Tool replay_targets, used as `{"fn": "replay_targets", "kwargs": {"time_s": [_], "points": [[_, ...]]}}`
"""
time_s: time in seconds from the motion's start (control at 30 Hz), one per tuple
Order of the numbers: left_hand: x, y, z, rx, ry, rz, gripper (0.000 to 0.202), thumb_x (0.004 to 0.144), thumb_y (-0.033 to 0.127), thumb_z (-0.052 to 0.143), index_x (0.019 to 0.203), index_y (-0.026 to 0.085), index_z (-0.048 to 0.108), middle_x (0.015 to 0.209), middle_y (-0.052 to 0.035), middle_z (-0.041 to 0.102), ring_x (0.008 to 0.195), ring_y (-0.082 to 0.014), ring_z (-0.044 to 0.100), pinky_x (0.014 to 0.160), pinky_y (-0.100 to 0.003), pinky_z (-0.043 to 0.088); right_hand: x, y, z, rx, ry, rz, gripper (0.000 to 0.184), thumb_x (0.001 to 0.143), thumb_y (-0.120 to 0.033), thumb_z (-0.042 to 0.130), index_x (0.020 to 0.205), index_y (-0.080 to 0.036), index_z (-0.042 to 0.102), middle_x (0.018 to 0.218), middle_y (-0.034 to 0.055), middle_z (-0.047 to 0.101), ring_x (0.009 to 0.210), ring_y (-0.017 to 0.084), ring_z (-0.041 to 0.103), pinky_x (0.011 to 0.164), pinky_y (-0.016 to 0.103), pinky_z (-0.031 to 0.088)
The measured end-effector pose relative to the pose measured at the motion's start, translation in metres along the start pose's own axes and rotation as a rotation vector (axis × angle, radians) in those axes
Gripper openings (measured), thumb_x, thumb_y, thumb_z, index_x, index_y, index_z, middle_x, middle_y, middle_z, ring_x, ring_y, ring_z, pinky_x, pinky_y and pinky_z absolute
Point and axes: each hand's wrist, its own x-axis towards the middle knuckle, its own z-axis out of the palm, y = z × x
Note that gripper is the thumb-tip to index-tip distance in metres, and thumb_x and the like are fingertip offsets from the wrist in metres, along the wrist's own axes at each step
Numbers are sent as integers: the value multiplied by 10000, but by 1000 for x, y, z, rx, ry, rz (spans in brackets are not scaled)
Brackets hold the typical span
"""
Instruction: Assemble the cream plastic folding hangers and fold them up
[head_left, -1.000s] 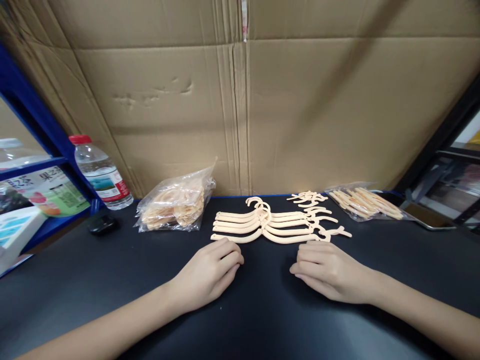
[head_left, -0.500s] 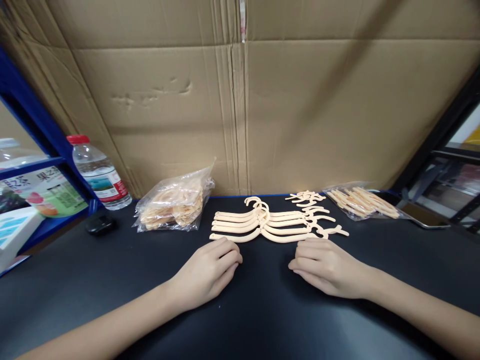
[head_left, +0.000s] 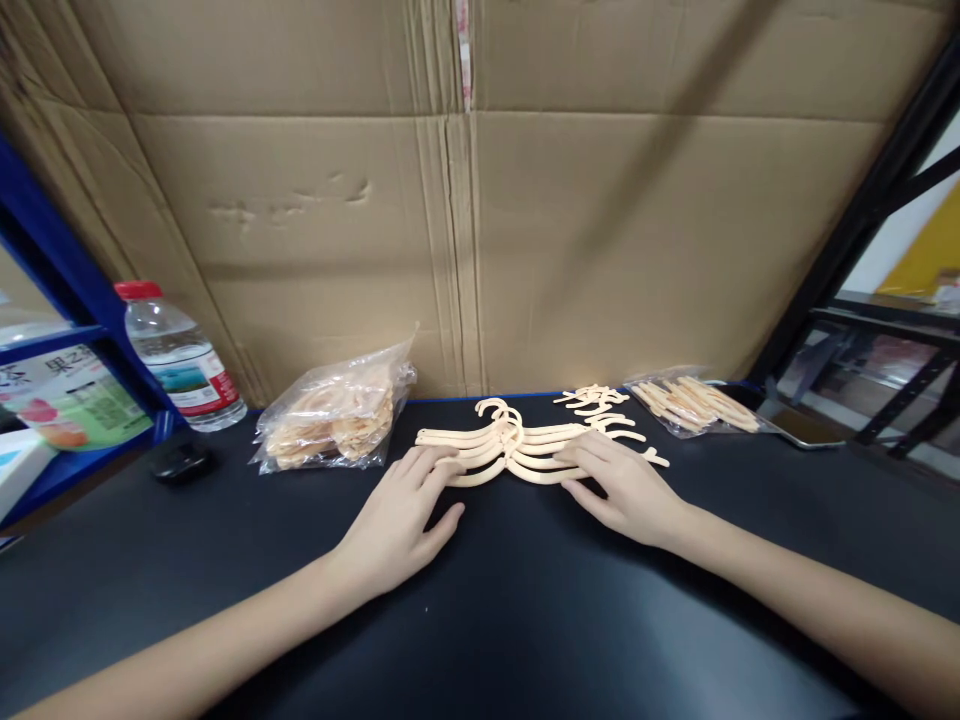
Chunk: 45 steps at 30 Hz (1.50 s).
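Several cream plastic clothes hangers (head_left: 484, 478) lie overlapped in a row on the black tabletop, hooks pointing away from me. My left hand (head_left: 397, 515) is over their left ends, fingers stretched out and thumb held apart. Over the right ends rests my right hand (head_left: 619, 490), its fingers extended and spread across the hanger arms. Both hands seem to touch the hangers, though the fingertips are partly hidden. Beyond my right hand lie several small cream branched pieces (head_left: 596, 400).
A clear bag of cream parts (head_left: 330, 415) lies behind left; a bag of cream sticks (head_left: 694, 400) is behind right, beside a phone (head_left: 802, 425). A water bottle (head_left: 180, 360) and black case (head_left: 180, 460) stand left. A cardboard wall (head_left: 337, 230) closes the back.
Both hands have gone from loosely curled in front of the hangers to spread over their ends. My right hand moved forward and inward. The whole view has shifted slightly.
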Motion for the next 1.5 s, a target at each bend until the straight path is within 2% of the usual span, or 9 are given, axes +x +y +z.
{"fn": "replay_targets", "kwargs": {"time_s": [0.1,0.2,0.3,0.57,0.9,1.03,1.17,1.33,1.5], "points": [[9,-7,8,96,-69,-61,533,904,419,461,1330,101,419,1425,-188,408,1319,-336,346,1059,-515,314,5,3,7,-91,-122,107,549,927,-456,442,1346,-102,439,1378,194,457,1302,309,380,1047,497,342],[20,-14,16,141,-179,-113,686,925,530,354,1429,69,303,1497,-199,303,1381,-351,260,1102,-540,227,7,9,14,-140,-276,193,741,933,-586,317,1444,-51,292,1498,203,261,1398,323,196,1121,529,203],[32,-16,22,147,-251,-139,690,940,541,278,1441,68,296,1509,-178,277,1395,-333,234,1113,-520,212,6,15,16,-128,-355,216,724,959,-568,218,1461,-48,251,1513,181,214,1407,299,170,1140,511,161],[55,-7,32,152,-193,-152,630,937,507,296,1414,103,362,1485,-170,335,1372,-345,290,1076,-536,263,5,39,9,-149,-366,232,700,966,-550,198,1464,-60,251,1516,175,211,1408,295,169,1134,506,165],[52,2,28,165,-91,-123,587,932,446,361,1385,74,381,1460,-188,381,1371,-353,283,1092,-579,206,5,43,5,-184,-271,193,622,963,-497,296,1421,-80,354,1485,169,313,1383,284,254,1120,483,197],[31,16,10,81,-10,134,467,913,321,449,1347,150,419,1410,-145,463,1327,-297,376,1077,-524,296,13,59,-10,-224,-118,218,465,966,-362,333,1313,-104,503,1383,137,479,1305,264,376,1094,449,258],[10,26,-2,-68,-71,348,253,901,218,463,1120,184,585,1130,-90,656,1080,-233,592,955,-403,466,29,94,-31,-247,-38,282,347,924,-232,370,1072,-131,667,1094,123,669,1074,274,553,951,428,410],[1,25,1,-205,-65,325,231,889,161,453,1067,182,599,1105,-88,648,1030,-213,599,894,-355,504,48,129,-39,-225,-119,312,301,851,-145,428,931,-163,718,954,91,712,912,233,633,839,337,470],[1,23,2,-238,-81,294,235,870,141,463,1062,186,591,1099,-86,633,1019,-214,586,895,-366,501,63,138,-28,-227,-248,308,149,886,-167,540,923,-141,683,939,68,700,853,174,645,809,332,495]]}}
